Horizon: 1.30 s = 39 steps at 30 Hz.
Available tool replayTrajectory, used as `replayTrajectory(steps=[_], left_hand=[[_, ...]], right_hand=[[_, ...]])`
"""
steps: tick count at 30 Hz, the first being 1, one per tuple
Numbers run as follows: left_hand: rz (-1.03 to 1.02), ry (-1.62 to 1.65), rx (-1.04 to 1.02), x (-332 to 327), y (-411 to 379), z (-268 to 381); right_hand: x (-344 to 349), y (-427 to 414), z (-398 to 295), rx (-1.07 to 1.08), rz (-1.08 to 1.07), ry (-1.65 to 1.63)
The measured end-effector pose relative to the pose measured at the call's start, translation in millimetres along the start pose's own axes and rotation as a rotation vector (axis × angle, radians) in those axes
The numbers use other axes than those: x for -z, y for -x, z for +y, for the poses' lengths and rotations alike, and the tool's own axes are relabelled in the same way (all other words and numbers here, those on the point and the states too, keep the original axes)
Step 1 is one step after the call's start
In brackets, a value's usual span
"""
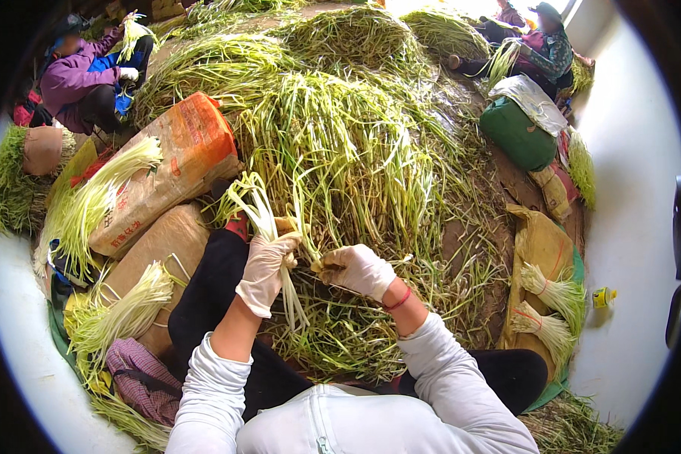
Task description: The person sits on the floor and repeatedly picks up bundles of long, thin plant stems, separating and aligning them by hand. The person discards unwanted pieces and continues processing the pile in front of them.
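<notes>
My left hand (269, 269), in a thin pale glove, grips a small bunch of peeled white stalks (261, 210), likely garlic shoots. Their leaves bend over above the fist and their pale ends hang below it. Just to its right, my right hand (357, 269), gloved with soiled fingertips, pinches the root end of a yellow-green stalk (301, 218). That stalk's upper part passes close by the left fingers; whether they touch it is unclear. Directly beyond both hands lies a big heap of unpeeled stalks (340, 142). Loose leaf litter (340, 346) covers the floor between my legs.
At left, peeled stalks (110, 198) lie across a stuffed woven sack (170, 164); another bunch (127, 306) lies nearer. Tied bundles (545, 335) rest on yellow sacking (536, 238) at right, near a bottle (603, 297). Co-workers sit far left (82, 79) and far right (550, 54).
</notes>
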<state>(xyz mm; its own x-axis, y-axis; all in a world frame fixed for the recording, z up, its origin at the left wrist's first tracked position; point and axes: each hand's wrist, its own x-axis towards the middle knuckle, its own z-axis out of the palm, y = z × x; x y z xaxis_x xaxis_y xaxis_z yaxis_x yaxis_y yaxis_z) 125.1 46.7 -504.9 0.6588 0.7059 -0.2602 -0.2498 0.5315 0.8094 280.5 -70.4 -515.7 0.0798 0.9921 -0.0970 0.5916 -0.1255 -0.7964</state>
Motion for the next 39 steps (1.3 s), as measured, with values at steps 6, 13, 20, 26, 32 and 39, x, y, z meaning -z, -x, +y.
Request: replayTrajectory(steps=[6,13,20,26,32,39], left_hand=[[-0.045,0.093,-0.031,4.1,5.4,-11.3],[0.001,0.493,-0.099,36.1,1.2,3.9],[-0.036,0.241,-0.032,17.3,6.1,-3.0],[0.043,0.134,0.004,15.7,14.1,-10.4],[0.208,0.189,0.006,37.7,7.3,-7.2],[-0.169,-0.043,-0.136,8.8,27.0,-18.9]], right_hand=[[-20.0,-17.7,-6.8,-0.163,0.228,-0.912],[16.0,22.9,62.6,-0.341,0.791,-0.762],[29.6,17.1,26.8,-0.029,0.492,-0.236],[-13.0,-12.1,-20.3,-0.179,0.385,-0.812],[78.2,29.3,3.8,0.104,1.013,-0.863],[-13.1,-50.1,-47.1,0.251,0.483,-0.435]])
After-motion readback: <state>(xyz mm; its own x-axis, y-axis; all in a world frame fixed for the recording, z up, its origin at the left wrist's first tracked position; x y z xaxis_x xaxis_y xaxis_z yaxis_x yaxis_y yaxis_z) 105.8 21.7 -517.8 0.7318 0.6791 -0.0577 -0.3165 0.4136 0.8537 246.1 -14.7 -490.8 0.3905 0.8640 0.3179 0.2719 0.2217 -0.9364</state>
